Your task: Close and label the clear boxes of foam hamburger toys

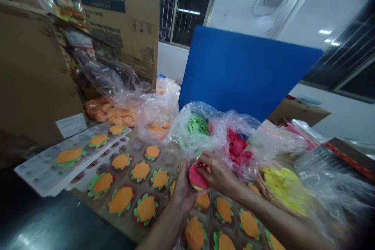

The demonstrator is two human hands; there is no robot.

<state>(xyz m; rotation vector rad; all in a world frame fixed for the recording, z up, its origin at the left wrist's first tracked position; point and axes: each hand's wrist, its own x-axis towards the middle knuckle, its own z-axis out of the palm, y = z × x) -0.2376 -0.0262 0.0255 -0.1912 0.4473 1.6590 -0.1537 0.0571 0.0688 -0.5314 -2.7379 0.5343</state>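
Both my hands meet over the middle of a clear plastic tray of toy burgers. My left hand cups a small stack from below, and my right hand presses a pink-red round foam piece onto its top. The tray's pockets hold several finished orange-topped burgers with green and red layers. Just behind my hands lie open plastic bags of green foam pieces, red foam pieces and yellow foam pieces.
A printed card sheet with three burgers juts out at the left. A bag of orange pieces lies behind it. Cardboard boxes stand at the left and a blue board at the back. Crumpled plastic fills the right.
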